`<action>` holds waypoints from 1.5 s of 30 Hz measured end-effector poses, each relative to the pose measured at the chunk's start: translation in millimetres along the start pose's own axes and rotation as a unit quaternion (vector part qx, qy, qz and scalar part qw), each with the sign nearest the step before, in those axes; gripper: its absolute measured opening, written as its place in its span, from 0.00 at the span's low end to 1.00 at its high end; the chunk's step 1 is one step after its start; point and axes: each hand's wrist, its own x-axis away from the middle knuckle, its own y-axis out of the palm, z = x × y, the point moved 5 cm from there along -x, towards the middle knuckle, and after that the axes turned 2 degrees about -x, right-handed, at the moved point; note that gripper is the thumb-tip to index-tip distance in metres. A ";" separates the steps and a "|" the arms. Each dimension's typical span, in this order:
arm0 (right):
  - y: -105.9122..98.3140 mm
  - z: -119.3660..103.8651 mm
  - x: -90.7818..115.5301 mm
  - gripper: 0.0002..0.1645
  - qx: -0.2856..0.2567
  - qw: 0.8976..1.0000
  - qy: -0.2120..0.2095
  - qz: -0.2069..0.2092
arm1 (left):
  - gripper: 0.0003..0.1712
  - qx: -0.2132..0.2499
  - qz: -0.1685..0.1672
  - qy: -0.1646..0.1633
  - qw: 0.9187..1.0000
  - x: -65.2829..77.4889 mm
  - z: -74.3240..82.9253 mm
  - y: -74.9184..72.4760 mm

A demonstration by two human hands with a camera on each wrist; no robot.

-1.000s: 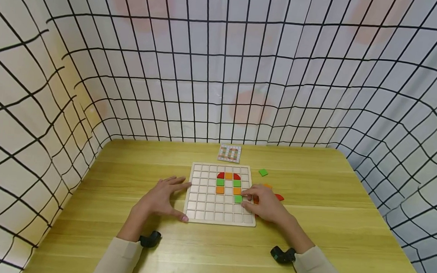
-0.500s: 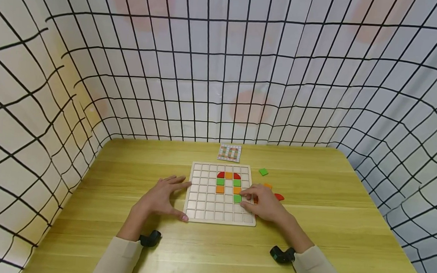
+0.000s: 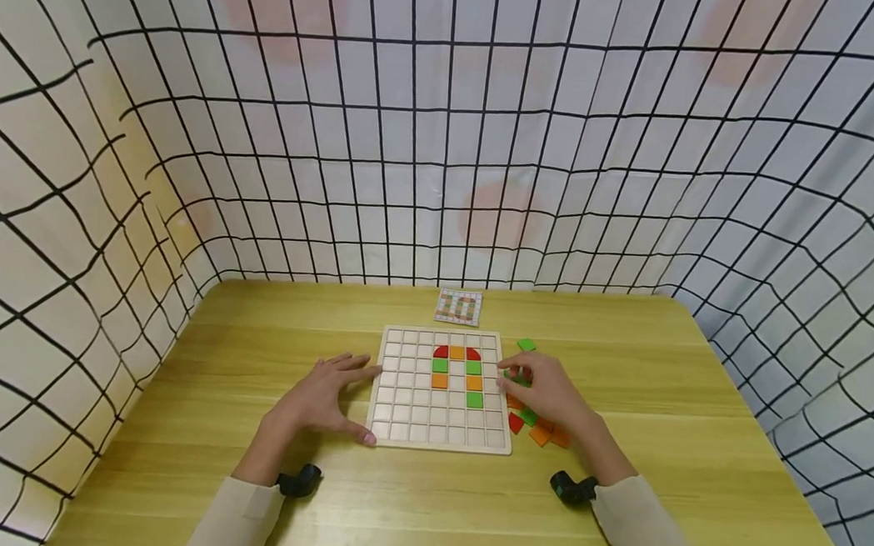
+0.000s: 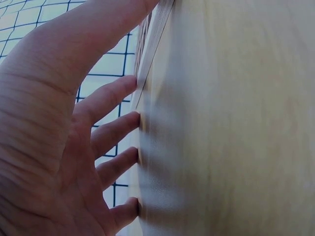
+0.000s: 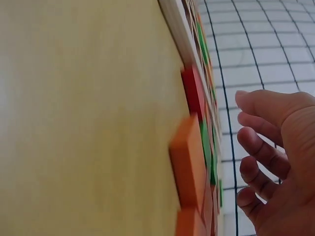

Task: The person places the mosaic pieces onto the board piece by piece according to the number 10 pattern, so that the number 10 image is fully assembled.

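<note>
A pale wooden grid board (image 3: 399, 408) lies flat on the table. Red, orange and green tiles form an arch in its cells, with a green tile (image 3: 475, 400) at the bottom of the right column. At the board's left edge rests my left hand (image 3: 324, 395), fingers spread, thumb and index finger touching the edge; the left wrist view shows the other fingertips (image 4: 132, 155) on the tabletop. My right hand (image 3: 543, 386) hovers over the board's right edge, loosely curled. Nothing shows between its fingers (image 5: 258, 145) in the right wrist view.
Loose tiles lie right of the board, among them a red one (image 3: 515, 423) and an orange one (image 3: 540, 435), partly under my right hand. A separate green tile (image 3: 526, 344) sits farther back. Behind the board lies a small patterned card (image 3: 459, 307). Black-gridded walls (image 3: 441, 206) enclose the table.
My right hand has moved off the green tile on the board, rightward and slightly up, uncovering more loose tiles. That green tile shifted slightly left into line with its column. My left hand stays put.
</note>
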 end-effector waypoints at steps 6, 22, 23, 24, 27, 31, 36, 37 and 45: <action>-12.9 17.6 -12.7 0.16 0.009 1.000 0.011 0.020 | 0.67 -0.001 0.002 -0.004 1.000 1.1 -1.3 -0.9; -32.0 55.0 -18.1 0.16 0.070 0.997 0.033 0.003 | 0.67 -0.003 -0.002 0.001 1.000 0.4 -0.5 1.7; -33.0 55.0 -16.7 0.15 0.067 0.997 0.034 0.004 | 0.67 -0.004 -0.002 0.000 1.000 0.4 -0.9 1.7; -33.8 55.0 -15.6 0.15 0.064 0.997 0.032 0.005 | 0.67 -0.004 -0.003 -0.001 1.000 0.6 -1.2 1.7; -36.6 54.9 -13.0 0.14 0.053 0.998 0.032 0.009 | 0.68 -0.005 -0.004 -0.003 1.000 0.9 -2.4 1.6; -39.3 57.1 -14.4 0.16 0.059 0.998 0.027 0.011 | 0.68 -0.003 -0.002 -0.001 1.000 0.6 -2.2 2.0; -39.5 61.2 -22.5 0.22 0.075 0.997 0.013 -0.017 | 0.68 0.002 -0.005 -0.004 1.000 -0.3 -2.3 3.1; -39.3 62.6 -24.1 0.23 0.079 0.996 0.013 -0.023 | 0.68 0.002 -0.006 -0.006 1.000 -0.5 -2.5 3.2; -38.2 71.1 -27.4 0.23 0.061 0.996 0.038 -0.053 | 0.67 0.004 -0.004 -0.006 1.000 -0.7 -3.5 1.5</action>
